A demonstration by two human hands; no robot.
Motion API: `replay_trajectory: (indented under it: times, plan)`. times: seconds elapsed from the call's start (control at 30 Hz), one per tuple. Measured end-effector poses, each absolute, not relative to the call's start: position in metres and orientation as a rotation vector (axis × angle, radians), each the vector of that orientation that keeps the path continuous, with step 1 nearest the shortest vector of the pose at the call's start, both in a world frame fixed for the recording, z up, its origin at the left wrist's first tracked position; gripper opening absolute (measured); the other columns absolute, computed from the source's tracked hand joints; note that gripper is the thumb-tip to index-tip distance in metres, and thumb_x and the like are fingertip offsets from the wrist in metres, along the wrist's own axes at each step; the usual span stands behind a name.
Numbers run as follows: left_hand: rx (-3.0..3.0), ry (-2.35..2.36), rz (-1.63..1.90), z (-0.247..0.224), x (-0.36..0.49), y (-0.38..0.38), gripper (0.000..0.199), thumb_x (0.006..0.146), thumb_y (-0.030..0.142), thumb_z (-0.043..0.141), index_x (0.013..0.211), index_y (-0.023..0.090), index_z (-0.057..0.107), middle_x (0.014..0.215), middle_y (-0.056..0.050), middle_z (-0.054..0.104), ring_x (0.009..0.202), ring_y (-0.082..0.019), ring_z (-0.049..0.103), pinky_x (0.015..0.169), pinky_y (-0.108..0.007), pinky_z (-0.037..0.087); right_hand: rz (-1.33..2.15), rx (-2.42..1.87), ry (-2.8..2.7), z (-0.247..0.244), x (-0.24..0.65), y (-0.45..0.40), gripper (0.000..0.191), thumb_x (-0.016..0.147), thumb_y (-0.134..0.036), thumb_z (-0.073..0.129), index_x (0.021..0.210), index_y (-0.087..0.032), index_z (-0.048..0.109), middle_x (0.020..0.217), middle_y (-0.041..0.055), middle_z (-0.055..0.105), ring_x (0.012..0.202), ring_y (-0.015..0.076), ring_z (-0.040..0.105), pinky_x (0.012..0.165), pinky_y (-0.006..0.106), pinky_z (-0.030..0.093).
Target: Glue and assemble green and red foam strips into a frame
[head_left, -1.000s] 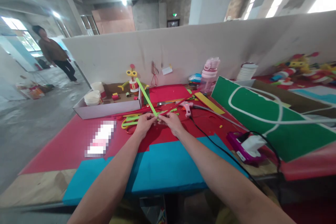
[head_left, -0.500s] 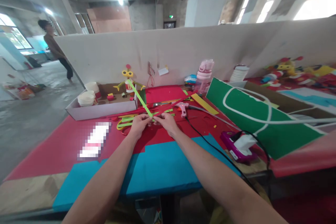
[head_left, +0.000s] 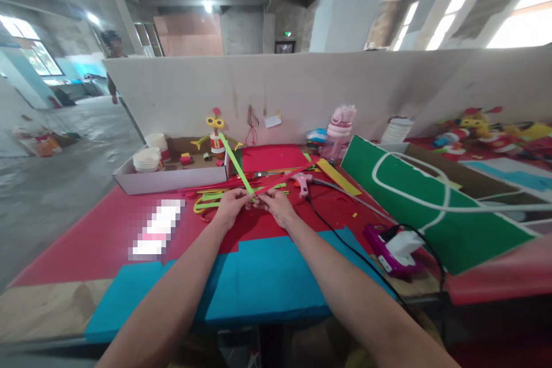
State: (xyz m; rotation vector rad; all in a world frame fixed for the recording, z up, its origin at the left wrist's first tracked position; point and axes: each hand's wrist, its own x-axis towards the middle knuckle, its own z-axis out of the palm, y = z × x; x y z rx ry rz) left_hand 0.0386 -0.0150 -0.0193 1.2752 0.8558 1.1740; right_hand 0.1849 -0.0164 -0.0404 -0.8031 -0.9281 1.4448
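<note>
A white box (head_left: 172,180) stands at ten o'clock from the hands; a toy figure (head_left: 215,137) is at eleven; the left hand (head_left: 233,206) has its fingertips pinched closed on the near end of a green strip (head_left: 237,163), which slants up toward eleven; a red strip (head_left: 283,179) runs toward two, its near end in the closed pinch of the right hand (head_left: 275,206); the step looks like joining the strips where they meet; the next move seems to call for steady, aligned ends; a glue gun (head_left: 303,185) lies at two.
</note>
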Motion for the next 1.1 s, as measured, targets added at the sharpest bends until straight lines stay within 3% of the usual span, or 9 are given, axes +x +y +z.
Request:
replay_trajectory:
  times: [0.2,0.53,0.8,0.97,1.1]
  plan:
    - [1.262,0.885,1.16,-0.019,0.04,-0.016,0.027,0.057,0.032,0.08,0.064,0.012,0.063,0.053,0.0,0.058,0.047,-0.008,0.049,0.05,-0.022,0.037,1.407,-0.851,-0.873,-0.04,0.184,-0.018,0.035,0.045,-0.033,0.086,0.067,-0.015,0.066,0.059,-0.0005,0.064,0.056,0.0108,0.058,0.06,0.027,0.055]
    - [1.301,0.962,1.147,-0.025,0.039,-0.011,0.019,0.059,0.028,0.074,0.057,0.013,0.063,0.046,0.0,0.056,0.044,-0.008,0.048,0.049,-0.022,0.037,1.347,-0.914,-1.065,-0.036,0.184,-0.022,0.035,0.054,-0.042,0.081,0.074,-0.015,0.071,0.066,0.001,0.068,0.055,0.0105,0.06,0.058,0.024,0.051]
    - [1.3,0.928,1.145,-0.025,0.04,-0.011,0.028,0.06,0.037,0.078,0.067,0.012,0.069,0.054,-0.002,0.061,0.048,-0.01,0.051,0.051,-0.023,0.04,1.258,-0.954,-1.028,-0.036,0.184,-0.022,0.034,0.056,-0.043,0.078,0.074,-0.016,0.07,0.058,-0.0019,0.064,0.052,0.0107,0.058,0.06,0.027,0.053]
    - [1.272,0.895,1.122,-0.019,0.044,-0.021,0.039,0.057,0.036,0.081,0.087,0.014,0.068,0.069,-0.004,0.068,0.059,-0.012,0.059,0.057,-0.024,0.047,1.265,-0.911,-0.88,-0.035,0.183,-0.019,0.032,0.054,-0.042,0.079,0.069,-0.017,0.066,0.057,-0.0028,0.062,0.055,0.0113,0.057,0.063,0.029,0.055]
    - [1.276,0.946,1.147,-0.02,0.044,-0.02,0.036,0.063,0.04,0.078,0.085,0.015,0.065,0.062,-0.001,0.064,0.056,-0.012,0.057,0.055,-0.024,0.047,1.285,-0.898,-0.906,-0.034,0.182,-0.022,0.034,0.054,-0.043,0.08,0.072,-0.017,0.066,0.061,-0.0018,0.064,0.06,0.013,0.06,0.066,0.031,0.056]
